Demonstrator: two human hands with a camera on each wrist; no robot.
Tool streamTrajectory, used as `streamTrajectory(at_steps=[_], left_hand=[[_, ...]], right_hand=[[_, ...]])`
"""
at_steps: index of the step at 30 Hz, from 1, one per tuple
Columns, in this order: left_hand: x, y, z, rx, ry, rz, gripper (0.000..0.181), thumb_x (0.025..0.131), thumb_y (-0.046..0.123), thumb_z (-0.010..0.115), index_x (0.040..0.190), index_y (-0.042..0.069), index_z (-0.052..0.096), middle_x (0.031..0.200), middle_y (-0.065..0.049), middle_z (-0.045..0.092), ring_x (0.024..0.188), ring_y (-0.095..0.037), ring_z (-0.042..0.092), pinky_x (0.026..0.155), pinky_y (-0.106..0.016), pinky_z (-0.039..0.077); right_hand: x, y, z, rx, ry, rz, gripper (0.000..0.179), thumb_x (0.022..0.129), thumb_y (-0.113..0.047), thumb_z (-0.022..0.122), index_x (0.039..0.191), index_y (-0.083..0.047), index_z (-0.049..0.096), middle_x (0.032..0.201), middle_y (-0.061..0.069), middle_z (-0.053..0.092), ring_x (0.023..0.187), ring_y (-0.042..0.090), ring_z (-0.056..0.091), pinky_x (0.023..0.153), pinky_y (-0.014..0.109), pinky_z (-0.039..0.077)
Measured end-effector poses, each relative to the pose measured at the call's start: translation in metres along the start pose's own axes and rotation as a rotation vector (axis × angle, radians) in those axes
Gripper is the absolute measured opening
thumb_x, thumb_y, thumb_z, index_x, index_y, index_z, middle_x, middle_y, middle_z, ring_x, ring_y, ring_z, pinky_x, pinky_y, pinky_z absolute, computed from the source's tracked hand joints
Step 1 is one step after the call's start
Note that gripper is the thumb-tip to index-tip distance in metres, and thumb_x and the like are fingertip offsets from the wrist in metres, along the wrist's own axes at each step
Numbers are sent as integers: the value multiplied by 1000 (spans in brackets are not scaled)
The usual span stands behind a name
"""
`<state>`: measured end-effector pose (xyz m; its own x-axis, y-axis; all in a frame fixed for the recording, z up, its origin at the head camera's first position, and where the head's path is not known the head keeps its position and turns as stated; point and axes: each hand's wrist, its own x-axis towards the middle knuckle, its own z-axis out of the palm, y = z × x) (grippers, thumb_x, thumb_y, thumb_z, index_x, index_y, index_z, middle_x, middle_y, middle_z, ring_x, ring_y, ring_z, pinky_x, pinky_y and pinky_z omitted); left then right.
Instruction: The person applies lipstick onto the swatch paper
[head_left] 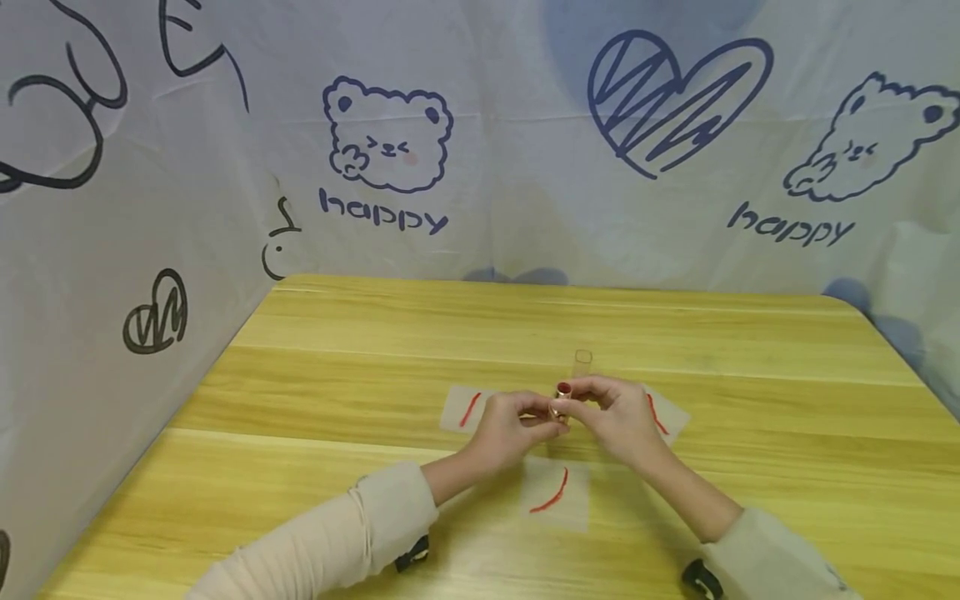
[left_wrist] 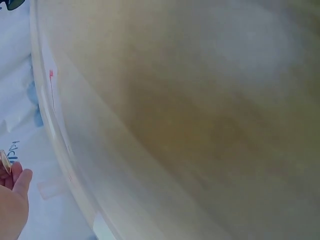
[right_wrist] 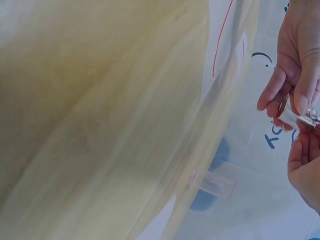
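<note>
A lipstick (head_left: 563, 390) in a shiny gold tube is held between both hands, roughly upright, with its dark red tip showing at the top. My left hand (head_left: 510, 429) pinches it from the left, low on the tube. From the right, my right hand (head_left: 618, 417) grips it between thumb and fingers. In the right wrist view, the fingers of both hands meet around the metallic tube (right_wrist: 289, 116). Just behind the hands stands a clear cap (head_left: 582, 363) with a pinkish rim. The fingers hide much of the tube.
White paper pieces with red strokes lie around the hands: a left sheet (head_left: 453, 410), a right sheet (head_left: 675, 417) and a front sheet (head_left: 555, 512). They are on a wooden table (head_left: 315, 350). A drawn-on white cloth (head_left: 517, 167) hangs behind it.
</note>
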<state>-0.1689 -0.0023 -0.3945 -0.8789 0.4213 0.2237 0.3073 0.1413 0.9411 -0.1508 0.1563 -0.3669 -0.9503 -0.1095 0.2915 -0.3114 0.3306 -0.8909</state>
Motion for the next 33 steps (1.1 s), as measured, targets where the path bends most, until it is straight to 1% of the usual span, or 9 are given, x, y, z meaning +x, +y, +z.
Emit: streamTrajectory(at_steps=[7,15,18,21,23,25,28,32,33], left_hand=[[0,-1,-4,4,-51,-17,21,79,-2,69,98,-10,67,98,-22,68,90,-29,66,77,-18,55],[0,-1,-5,7,-81,-20,21,80,0,69,99,-10,66,99,-23,67,92,-28,66,78,-18,55],[0,-2,-5,5,-74,-17,21,81,0,68,99,-10,66,99,-23,67,92,-29,66,78,-18,55],[0,-1,-5,12,-54,-21,22,81,1,69,101,-8,67,101,-22,68,92,-29,66,78,-18,56],[1,0,-6,29,-41,-37,23,81,3,69,102,-6,67,101,-20,69,92,-28,67,77,-18,56],[2,1,-6,43,-31,-53,25,80,5,70,103,-5,68,101,-18,69,92,-26,67,76,-18,56],[3,0,-8,74,-21,-73,27,80,9,72,104,-3,68,100,-17,70,90,-25,68,75,-18,56],[3,-3,-10,95,-16,-80,28,80,11,72,103,-4,68,98,-18,70,88,-25,69,72,-19,56],[2,-4,-10,94,-18,-82,28,80,10,72,103,-4,68,97,-18,70,88,-26,69,72,-19,57]], right_hand=[[0,0,-5,15,-90,-21,18,81,-4,69,96,7,67,96,22,69,84,-4,62,75,18,55],[-1,2,-7,18,-134,-41,17,83,-3,67,97,7,67,97,23,68,85,-3,61,74,19,55],[0,2,-8,-14,-137,-8,20,84,-7,67,99,5,67,99,20,69,87,-3,61,75,18,54],[2,2,-11,-53,-163,23,25,85,-13,66,105,4,67,104,18,68,96,9,64,78,20,54],[4,2,-15,-60,-189,27,30,86,-14,66,110,3,65,107,18,68,98,13,64,79,20,54],[7,2,-19,-40,-212,20,33,86,-14,65,115,4,63,110,19,66,99,14,64,81,20,54],[11,3,-25,-28,-185,8,35,88,-14,64,118,3,60,112,21,65,92,-1,62,80,15,52],[19,9,-32,-23,-70,-15,33,89,-13,63,117,4,60,116,21,63,90,-6,60,78,12,52],[22,11,-33,-23,-40,-17,33,89,-13,63,117,4,60,116,19,63,91,-6,60,78,11,52]])
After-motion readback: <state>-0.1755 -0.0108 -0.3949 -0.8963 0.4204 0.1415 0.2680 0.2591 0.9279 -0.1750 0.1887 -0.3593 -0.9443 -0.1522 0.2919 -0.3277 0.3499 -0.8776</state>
